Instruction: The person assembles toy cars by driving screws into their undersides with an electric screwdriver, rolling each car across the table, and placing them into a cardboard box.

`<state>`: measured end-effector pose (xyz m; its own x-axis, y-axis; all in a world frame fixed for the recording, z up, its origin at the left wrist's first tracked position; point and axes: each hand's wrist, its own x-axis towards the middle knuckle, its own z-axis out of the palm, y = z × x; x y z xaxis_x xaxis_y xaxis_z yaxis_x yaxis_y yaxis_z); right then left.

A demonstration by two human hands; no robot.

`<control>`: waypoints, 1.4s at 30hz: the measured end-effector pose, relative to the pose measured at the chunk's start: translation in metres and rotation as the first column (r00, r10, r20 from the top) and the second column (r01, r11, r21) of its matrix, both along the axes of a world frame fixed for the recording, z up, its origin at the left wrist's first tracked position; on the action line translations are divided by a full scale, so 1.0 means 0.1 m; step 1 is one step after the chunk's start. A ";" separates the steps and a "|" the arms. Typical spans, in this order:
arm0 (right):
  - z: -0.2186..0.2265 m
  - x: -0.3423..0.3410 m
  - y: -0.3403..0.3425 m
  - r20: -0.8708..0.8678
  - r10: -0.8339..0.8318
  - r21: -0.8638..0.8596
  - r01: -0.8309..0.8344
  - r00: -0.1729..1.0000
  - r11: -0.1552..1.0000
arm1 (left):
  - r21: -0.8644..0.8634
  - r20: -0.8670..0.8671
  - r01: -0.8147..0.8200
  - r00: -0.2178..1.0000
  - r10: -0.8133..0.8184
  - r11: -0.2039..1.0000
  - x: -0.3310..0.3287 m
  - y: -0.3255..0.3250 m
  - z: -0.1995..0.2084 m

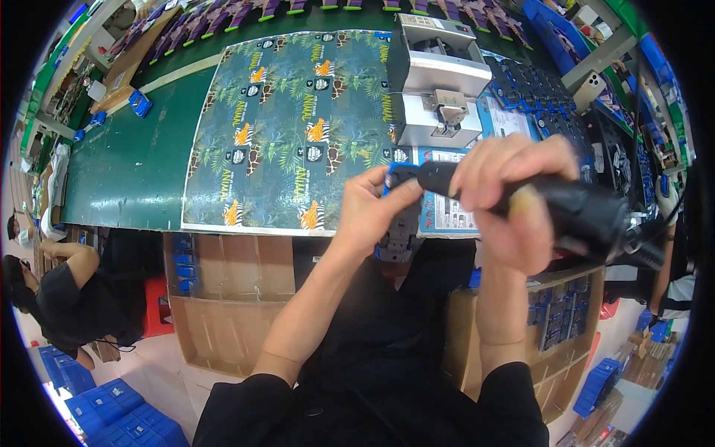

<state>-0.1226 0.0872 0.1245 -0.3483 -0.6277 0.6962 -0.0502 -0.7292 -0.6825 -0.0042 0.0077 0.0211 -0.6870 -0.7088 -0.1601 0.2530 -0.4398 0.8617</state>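
We see the left hand (369, 212) closed around a dark grey moulded plastic part with a blue edge (402, 227), thumb pressed across its upper face. The part is held over the near edge of the green work surface (130, 182), right of that edge's middle. The right hand (514, 186), blurred, is wrapped around a black cylindrical handheld power tool (570, 212); its narrow nose points left at the part's far end, but we cannot tell whether they touch.

Left of the hands we find a glossy dark green printed sheet with orange animals (283, 138), reaching the near edge. Beyond the hands, beside the sheet's right side, stands a boxy silver metal machine (439, 71). Rows of dark plastic pieces (532, 89) lie toward the surface's right edge. A small blue plastic piece (139, 103) lies near the far left corner. Below the near edge we see an open brown cardboard box (216, 335).
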 end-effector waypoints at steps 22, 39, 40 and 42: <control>0.20 -0.64 -0.70 -0.119 -0.388 0.170 0.404 0.914 0.899 | 0.275 -0.224 0.089 0.974 -0.027 0.957 0.21 -0.19 -0.21; 0.16 -0.18 0.24 0.213 0.222 -0.077 -0.210 0.952 0.975 | 0.215 -0.268 0.070 0.963 -0.010 0.974 0.22 -0.18 -0.21; 0.13 -0.14 0.24 0.241 0.213 -0.070 -0.202 0.947 0.977 | 0.249 -0.269 0.080 0.963 -0.011 0.965 0.21 -0.18 -0.18; 0.09 -0.04 0.24 0.281 0.190 -0.040 -0.186 0.941 0.982 | 0.281 -0.267 0.086 0.964 -0.008 0.956 0.22 -0.18 -0.14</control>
<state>-0.1264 0.1110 0.1337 -0.4080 -0.6923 0.5952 0.2818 -0.7156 -0.6392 0.0175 -0.0101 0.0075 -0.7633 -0.6249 -0.1638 0.4237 -0.6756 0.6033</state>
